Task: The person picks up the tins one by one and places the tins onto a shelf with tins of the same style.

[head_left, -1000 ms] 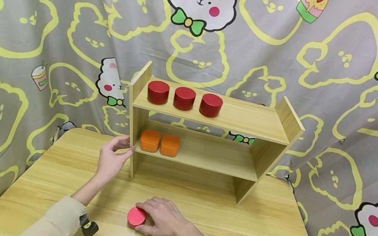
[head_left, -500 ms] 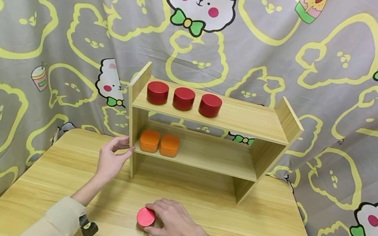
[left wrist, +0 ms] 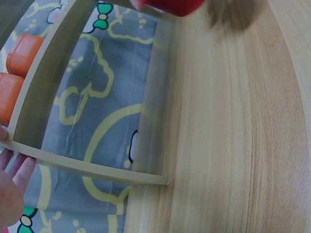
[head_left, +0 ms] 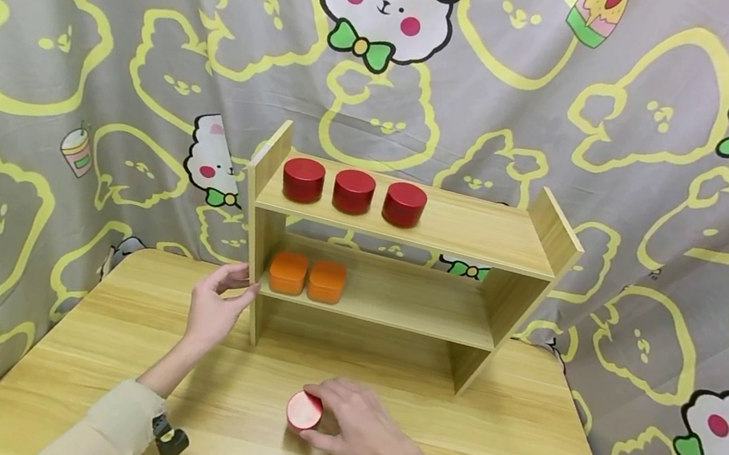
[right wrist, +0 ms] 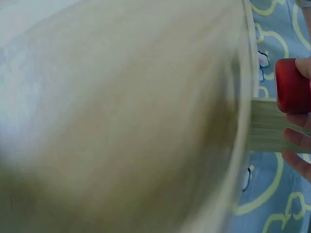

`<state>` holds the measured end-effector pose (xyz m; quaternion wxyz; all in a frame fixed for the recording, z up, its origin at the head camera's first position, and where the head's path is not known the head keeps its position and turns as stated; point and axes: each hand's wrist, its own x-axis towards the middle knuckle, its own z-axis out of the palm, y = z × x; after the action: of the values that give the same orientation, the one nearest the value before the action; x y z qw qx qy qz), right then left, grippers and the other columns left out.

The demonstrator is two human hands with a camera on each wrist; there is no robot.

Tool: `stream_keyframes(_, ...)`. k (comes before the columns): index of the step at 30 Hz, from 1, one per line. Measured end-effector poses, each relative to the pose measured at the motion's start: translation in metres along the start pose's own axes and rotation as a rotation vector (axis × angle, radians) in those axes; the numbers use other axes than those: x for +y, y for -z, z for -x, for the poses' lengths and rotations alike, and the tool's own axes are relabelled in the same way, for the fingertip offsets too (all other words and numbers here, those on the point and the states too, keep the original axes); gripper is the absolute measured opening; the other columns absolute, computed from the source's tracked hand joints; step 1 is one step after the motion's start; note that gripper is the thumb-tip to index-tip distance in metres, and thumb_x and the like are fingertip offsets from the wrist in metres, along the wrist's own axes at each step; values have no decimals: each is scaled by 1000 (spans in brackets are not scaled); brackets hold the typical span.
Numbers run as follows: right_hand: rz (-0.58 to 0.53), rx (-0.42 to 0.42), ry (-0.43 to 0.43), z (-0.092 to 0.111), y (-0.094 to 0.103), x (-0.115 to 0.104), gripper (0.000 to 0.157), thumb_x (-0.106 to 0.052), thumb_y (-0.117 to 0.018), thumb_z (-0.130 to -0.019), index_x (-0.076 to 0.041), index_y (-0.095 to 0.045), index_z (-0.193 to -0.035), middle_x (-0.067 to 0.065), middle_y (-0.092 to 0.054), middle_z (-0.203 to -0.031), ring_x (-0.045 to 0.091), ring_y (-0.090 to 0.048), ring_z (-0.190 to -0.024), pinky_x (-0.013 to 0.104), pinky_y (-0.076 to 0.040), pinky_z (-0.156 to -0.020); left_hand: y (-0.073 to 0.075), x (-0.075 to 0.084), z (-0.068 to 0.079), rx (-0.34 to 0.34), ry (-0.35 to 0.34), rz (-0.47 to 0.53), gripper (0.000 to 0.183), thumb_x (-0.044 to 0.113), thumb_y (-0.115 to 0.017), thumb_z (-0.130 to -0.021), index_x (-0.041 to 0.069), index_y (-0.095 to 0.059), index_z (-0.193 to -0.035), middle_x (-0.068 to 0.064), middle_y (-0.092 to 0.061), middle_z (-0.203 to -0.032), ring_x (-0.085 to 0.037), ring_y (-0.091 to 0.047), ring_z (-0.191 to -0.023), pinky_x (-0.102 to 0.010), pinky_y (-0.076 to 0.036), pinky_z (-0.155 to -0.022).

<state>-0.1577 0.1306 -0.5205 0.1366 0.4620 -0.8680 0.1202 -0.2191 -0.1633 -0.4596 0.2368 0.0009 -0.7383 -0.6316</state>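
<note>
A small round red tin is pinched between the thumb and fingers of my right hand, in front of the wooden shelf unit. The right wrist view shows the tin's red side with the thumb on it and other fingers spread below. Seen from the left wrist, the tin is above the tabletop, its shadow apart from it. My left hand grips the unit's left side panel at the middle board, thumb in front and fingers on the outer face.
Three red tins stand in a row on the top board, towards the left. Two orange square-looking containers sit side by side at the left of the middle board. A patterned curtain hangs behind the wooden table.
My right hand has carried the red tin to the right and slightly towards the shelf unit. Its top now looks paler with glare. The left hand has stayed on the side panel.
</note>
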Motion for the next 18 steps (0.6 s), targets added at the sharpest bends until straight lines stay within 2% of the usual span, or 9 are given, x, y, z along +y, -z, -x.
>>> stream_keyframes(4,1,32,-22,2,11,5,57,-55,-76,-92,-19,-66,-135,-8,-75,-120,9,-71,-110,31,-64,-96,0,-1,0,-3,6,-8,35,-3,-79,-89,-3,-72,-123,-24,-72,-114,10,-64,-88,-7,-59,-76)
stream_keyframes(9,19,58,-52,2,27,10,59,-53,-80,-89,-19,-66,-135,-8,-75,-122,11,-71,-114,41,-60,-109,0,-1,0,-3,5,-8,35,-4,-79,-89,-3,-72,-123,-25,-72,-115,11,-64,-88,-7,-59,-77)
stream_keyframes(18,60,148,-47,3,52,19,62,-47,-86,-82,-17,-67,-134,-5,-76,-117,13,-72,-109,40,-62,-104,0,1,0,3,-7,-11,34,-5,-79,-89,-2,-73,-122,-26,-72,-115,10,-65,-88,-6,-59,-76)
